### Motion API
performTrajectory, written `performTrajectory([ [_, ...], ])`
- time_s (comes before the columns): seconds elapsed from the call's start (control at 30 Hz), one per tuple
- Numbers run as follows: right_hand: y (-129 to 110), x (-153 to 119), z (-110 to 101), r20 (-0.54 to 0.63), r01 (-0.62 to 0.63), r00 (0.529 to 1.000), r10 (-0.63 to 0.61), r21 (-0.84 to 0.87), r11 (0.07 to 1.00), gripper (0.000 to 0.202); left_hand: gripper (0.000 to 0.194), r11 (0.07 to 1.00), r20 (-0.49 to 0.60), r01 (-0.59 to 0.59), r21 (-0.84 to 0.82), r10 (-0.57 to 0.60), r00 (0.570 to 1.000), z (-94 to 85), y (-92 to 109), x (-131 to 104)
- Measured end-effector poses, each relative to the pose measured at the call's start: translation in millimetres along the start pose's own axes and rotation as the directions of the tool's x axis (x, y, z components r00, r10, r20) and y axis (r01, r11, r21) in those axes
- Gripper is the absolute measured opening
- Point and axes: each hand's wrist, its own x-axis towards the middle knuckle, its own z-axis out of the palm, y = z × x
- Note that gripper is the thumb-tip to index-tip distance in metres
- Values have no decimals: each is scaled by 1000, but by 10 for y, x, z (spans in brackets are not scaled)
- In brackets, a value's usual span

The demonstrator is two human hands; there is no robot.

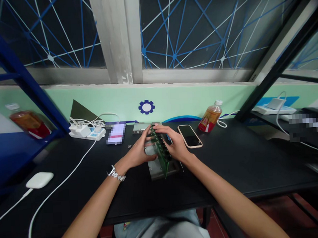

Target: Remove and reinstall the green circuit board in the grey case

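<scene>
A green circuit board (pixel 162 158) stands on edge between my hands, with a row of dark parts along its right face. My left hand (pixel 139 150) grips it from the left, fingers at its upper part and thumb lower down. On the other side, my right hand (pixel 174 141) holds the far end, its fingers curled over the top edge. Beneath the board lies a grey metal housing (pixel 155 170), partly hidden by the board and hands. Behind them sits another flat metal piece (pixel 139 127). Some tiny screws (pixel 130 146) lie left of my left hand.
A phone (pixel 190 135) lies right of my hands, beside a drink bottle (pixel 210 117). To the left are a lit phone (pixel 116 133), a power strip (pixel 87 132) with chargers, a white case (pixel 40 180) and a long white cable (pixel 71 172) across the black table (pixel 236 164).
</scene>
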Motion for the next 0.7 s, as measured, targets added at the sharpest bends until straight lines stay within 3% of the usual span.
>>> performTrajectory([
  [0.2, 140, -7, -16, -66, -164, 985, 161, -38, 986, 23, 114, 998, -65, -62, 28, 64, 996, -29, 106, -6],
  [0.33, 179, -52, 80, -38, -263, 964, 264, 32, 964, 26, 90, 983, -59, -65, -170, 56, 997, 3, 189, 17],
  [0.53, 82, -104, 246, 37, -403, 914, 405, 209, 891, 26, 68, 934, -151, -15, -357, -41, 988, 34, 176, 53],
  [0.7, -89, -132, 187, 32, -451, 892, 451, 135, 882, 28, 55, 918, -220, 57, -392, -154, 963, 5, 153, 63],
])
